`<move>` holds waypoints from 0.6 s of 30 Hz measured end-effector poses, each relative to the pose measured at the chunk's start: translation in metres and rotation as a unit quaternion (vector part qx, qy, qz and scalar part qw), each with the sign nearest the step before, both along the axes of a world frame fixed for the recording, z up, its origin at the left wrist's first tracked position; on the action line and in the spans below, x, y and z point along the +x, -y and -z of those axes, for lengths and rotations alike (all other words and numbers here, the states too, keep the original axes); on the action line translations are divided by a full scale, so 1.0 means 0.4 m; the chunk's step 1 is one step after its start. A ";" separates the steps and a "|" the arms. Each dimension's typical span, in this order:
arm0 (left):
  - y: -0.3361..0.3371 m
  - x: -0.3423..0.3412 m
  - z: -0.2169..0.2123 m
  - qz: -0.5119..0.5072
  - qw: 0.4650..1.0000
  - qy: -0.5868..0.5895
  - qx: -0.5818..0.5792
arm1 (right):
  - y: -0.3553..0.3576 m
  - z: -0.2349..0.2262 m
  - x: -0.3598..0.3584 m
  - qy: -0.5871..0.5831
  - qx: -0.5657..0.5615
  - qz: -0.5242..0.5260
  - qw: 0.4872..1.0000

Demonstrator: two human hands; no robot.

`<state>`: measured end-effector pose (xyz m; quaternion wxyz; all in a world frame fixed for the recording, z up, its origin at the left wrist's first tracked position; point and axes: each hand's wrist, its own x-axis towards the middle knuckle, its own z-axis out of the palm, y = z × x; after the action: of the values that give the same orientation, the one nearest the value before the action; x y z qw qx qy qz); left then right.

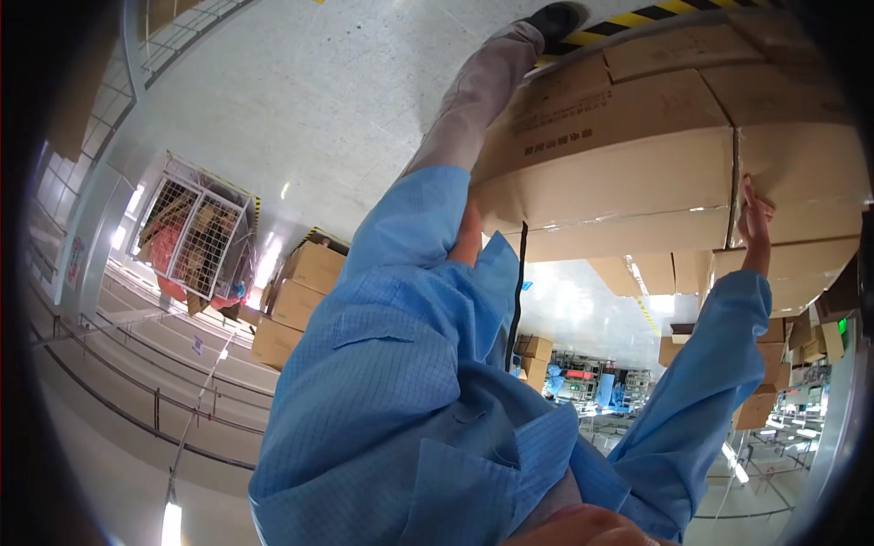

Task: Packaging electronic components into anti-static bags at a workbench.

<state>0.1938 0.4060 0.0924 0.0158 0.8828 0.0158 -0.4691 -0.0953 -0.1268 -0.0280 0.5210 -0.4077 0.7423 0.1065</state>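
Observation:
Large brown cardboard cartons (628,168) stand stacked close together in front of me, with a narrow gap and clear tape along their seams. My right hand (755,218), at the end of an outstretched blue sleeve, rests against the cartons beside this gap. One finger is stretched out, apart from the others, and no separate object shows in the hand. Close to my body, my left hand (468,237) lies at the near side of the cartons; the blue coat and sleeve hide most of its fingers. A thin dark strip (520,296) runs between my coat and the cartons.
Yellow-and-black striped tape (628,20) marks the floor by my shoe (557,20). A white wire cage (196,232) with brown and red material stands to the left, near stacked cartons (296,296). More cartons (763,405) and distant work racks are on the right.

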 end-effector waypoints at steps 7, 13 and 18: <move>-0.040 0.080 -0.011 -0.024 0.997 -0.025 0.065 | -0.038 0.044 -0.098 -0.031 -0.091 0.053 0.994; -0.002 0.126 -0.020 -0.018 0.991 -0.075 0.111 | -0.042 0.096 -0.140 -0.114 -0.068 -0.043 0.990; 0.026 0.214 0.011 -0.003 0.986 -0.096 0.136 | -0.069 0.042 -0.011 -0.051 0.034 -0.046 0.997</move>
<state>0.2794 0.3956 0.0881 -0.1042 0.8278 0.0836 -0.5449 -0.0995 -0.0994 -0.0449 0.4907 -0.4177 0.7441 0.1759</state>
